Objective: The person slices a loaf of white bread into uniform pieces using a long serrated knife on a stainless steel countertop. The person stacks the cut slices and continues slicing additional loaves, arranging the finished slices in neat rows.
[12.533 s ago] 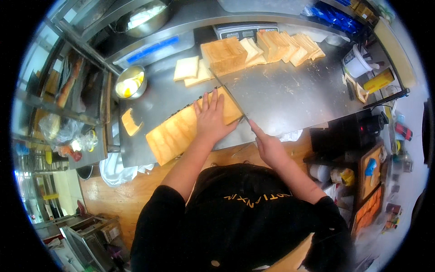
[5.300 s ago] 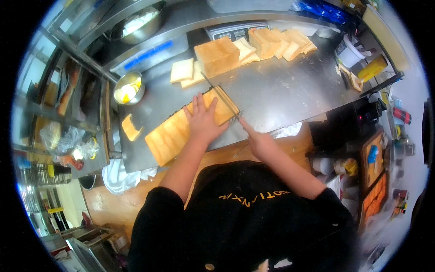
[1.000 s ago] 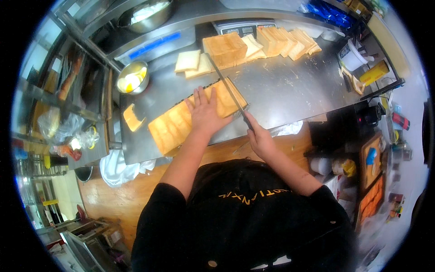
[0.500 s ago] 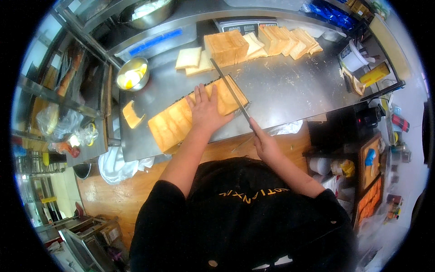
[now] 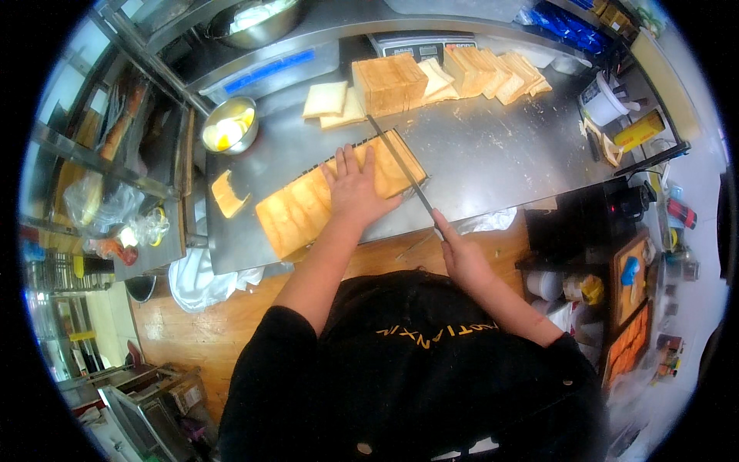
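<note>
A long golden bread loaf (image 5: 296, 206) lies slantwise near the front edge of the steel table. On top of it rests my left hand (image 5: 354, 189), flat with the fingers spread. My right hand (image 5: 463, 258) is closed round the handle of a long knife (image 5: 401, 163). The blade lies across the loaf near its right end, its tip reaching past the far side. How deep it sits in the bread I cannot tell. A dark slotted strip (image 5: 314, 164) shows along the loaf's far side. Left of the loaf lies a curved piece of crust (image 5: 229, 195).
A bread block (image 5: 389, 85), pale slices (image 5: 325, 100) and leaning slices (image 5: 469, 73) line the back of the table (image 5: 493, 154). A metal bowl (image 5: 248, 137) with yellow and white contents stands back left. A scale (image 5: 427, 50) sits behind the bread, a white tub (image 5: 602, 100) at right.
My right hand has drawn the knife back toward me, and the tip now reaches less far past the loaf. My left hand stays on the bread.
</note>
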A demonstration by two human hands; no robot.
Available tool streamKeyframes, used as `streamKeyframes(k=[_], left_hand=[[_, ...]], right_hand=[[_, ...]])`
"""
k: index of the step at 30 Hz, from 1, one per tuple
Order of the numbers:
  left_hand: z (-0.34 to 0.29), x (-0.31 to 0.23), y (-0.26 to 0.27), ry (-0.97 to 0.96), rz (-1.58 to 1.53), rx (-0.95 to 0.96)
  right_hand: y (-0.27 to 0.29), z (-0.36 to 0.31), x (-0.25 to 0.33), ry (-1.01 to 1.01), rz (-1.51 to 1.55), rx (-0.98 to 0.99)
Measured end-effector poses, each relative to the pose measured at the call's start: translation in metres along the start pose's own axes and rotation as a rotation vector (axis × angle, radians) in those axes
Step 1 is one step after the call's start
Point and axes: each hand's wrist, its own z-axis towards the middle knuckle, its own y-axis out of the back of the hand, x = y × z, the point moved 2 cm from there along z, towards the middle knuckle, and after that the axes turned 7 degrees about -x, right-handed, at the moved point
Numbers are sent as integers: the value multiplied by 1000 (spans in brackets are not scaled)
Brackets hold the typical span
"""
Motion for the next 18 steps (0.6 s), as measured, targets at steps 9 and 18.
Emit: streamKeyframes(k=[9, 18], left_hand=[[0, 0, -1, 7, 6, 11], [-1, 0, -1, -13, 2, 7]], right_hand=[[11, -21, -3, 45, -92, 5], [6, -24, -7, 45, -107, 11]])
